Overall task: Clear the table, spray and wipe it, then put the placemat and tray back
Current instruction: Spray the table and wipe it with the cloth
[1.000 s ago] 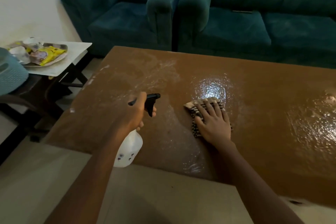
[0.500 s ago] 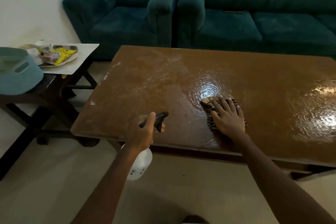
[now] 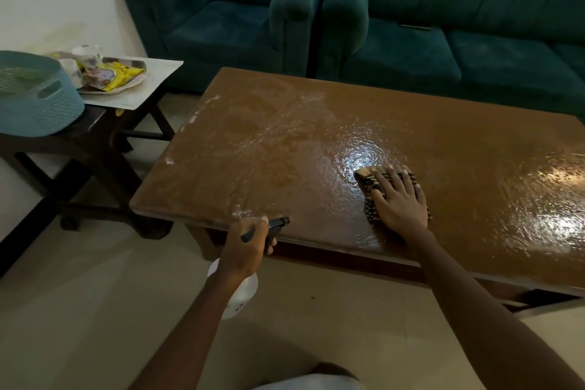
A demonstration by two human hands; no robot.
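The brown table [image 3: 459, 149] is wet and streaked with spray. My right hand [image 3: 400, 203] lies flat with spread fingers on a dark patterned cloth [image 3: 368, 182], pressing it to the tabletop near the front edge. My left hand [image 3: 248, 247] grips a white spray bottle [image 3: 242, 294] with a black trigger head, held just off the table's front left edge, above the floor. On the side table at left lie the white placemat [image 3: 148, 89] and on it the tray [image 3: 134, 81] with packets and cups.
A light blue woven basket [image 3: 34, 98] sits on the dark side table [image 3: 91, 139] at left. A teal armchair [image 3: 221, 19] and a teal sofa [image 3: 459, 41] stand close behind the table. Pale floor lies in front.
The view has pulled back and risen. My left hand with the bottle has drawn back from above the table to beyond its front edge. The right hand and cloth have slid slightly right.
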